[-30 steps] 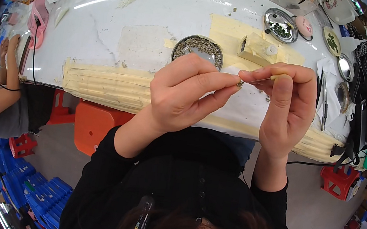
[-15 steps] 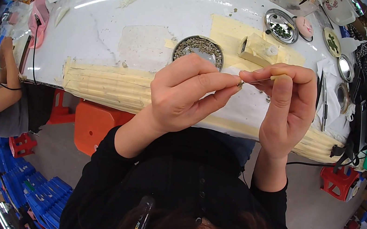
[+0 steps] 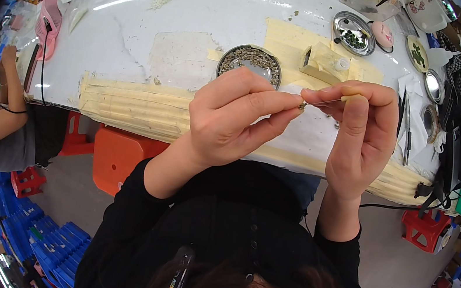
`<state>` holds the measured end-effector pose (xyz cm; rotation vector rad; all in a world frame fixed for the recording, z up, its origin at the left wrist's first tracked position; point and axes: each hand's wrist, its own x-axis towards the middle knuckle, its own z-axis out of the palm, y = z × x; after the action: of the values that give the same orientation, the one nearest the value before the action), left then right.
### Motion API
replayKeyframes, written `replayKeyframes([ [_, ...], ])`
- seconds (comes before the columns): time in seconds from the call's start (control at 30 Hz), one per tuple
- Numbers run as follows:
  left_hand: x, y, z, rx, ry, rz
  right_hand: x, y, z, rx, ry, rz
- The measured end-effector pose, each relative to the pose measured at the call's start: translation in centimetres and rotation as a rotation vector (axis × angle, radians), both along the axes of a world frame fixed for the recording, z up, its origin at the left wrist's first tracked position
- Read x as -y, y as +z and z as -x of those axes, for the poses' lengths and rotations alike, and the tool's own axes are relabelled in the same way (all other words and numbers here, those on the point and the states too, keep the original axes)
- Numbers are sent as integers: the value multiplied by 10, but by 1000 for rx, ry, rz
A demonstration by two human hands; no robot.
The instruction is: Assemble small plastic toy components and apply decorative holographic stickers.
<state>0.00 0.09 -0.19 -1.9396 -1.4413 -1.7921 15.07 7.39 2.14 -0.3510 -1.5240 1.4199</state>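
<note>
Left hand (image 3: 234,115): we are seeing thumb and forefinger pinching a small shiny piece (image 3: 302,105); this grip is closing fully on it, right at the fingertips.

Right hand (image 3: 361,133): we are finding this grip closed too, thumb and fingers holding a thin tool (image 3: 325,102) by its yellow end (image 3: 351,97); a fingertip is reaching close beside the left forefinger.

Piece's place: we are placing it between the two hands, apparently raised over the white sheet (image 3: 300,139) on the bench (image 3: 123,26), nearer the person than the round dish (image 3: 249,65) of grey bits (image 3: 261,57).

Slip risk: we are judging that the piece could be popping loose, since so little of it is sitting between the fingertips.

Prick risk: we are reckoning that a skidding tip could be jabbing the left fingers, being so near them; too hard a push could also be bending the shaft.

Tool's axis: we are reading it as running mostly sideways, tip pointing left and slightly toward the person; whether it is touching the piece, we are not managing to tell.

Piece's axis: we are leaving this open, the piece being too small and half covered.

Around: we are noting a taped box (image 3: 319,64) standing beyond the hands.
</note>
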Motion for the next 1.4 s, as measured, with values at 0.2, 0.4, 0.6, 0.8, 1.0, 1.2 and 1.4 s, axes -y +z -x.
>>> replayKeyframes([
  [0.2,0,2,1,-7,-4,-1,-8,10,-4,-70,-139,33],
  [0.4,6,6,3,25,-39,79,-52,1,-6,325,-636,-589],
  [0.6,9,8,1,169,-56,106,-56,-4,-2,620,-781,-948],
  [0.8,6,10,3,158,-77,74,9,2,-4,265,-94,-62],
  [1.0,7,2,4,-4,-14,27,11,-4,-3,281,-55,-38],
  [1.2,5,5,6,37,-170,43,5,-7,-8,84,377,584],
  [1.4,4,5,7,63,-182,66,10,-12,-6,37,357,615],
])
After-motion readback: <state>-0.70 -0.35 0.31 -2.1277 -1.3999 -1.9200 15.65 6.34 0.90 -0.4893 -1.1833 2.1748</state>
